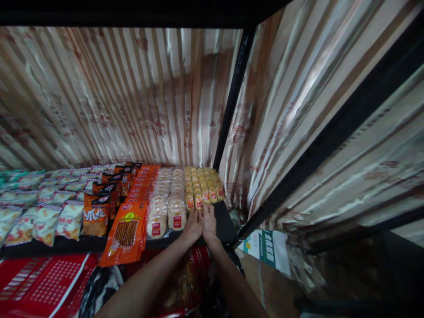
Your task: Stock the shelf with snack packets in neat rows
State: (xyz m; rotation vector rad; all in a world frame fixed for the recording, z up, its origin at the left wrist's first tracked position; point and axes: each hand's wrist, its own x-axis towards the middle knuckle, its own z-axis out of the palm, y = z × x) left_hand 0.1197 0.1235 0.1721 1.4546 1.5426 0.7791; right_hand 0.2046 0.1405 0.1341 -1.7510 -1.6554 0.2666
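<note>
My left hand and my right hand are side by side at the front of several rows of small yellow snack packets. The fingers of both hands are bent and drawn together against a front yellow packet, which they partly cover. Just left of my hands stand two rows of clear-wrapped, pale round cakes or buns with red labels. The rows stand on a black shelf, whose dark surface shows to the right of my right hand.
Orange snack pouches, brown-orange bags and white snack bags line the shelf leftward. Black posts frame the corner before the pleated sheeting. A red basket is below; a printed white-green bag lies on the floor.
</note>
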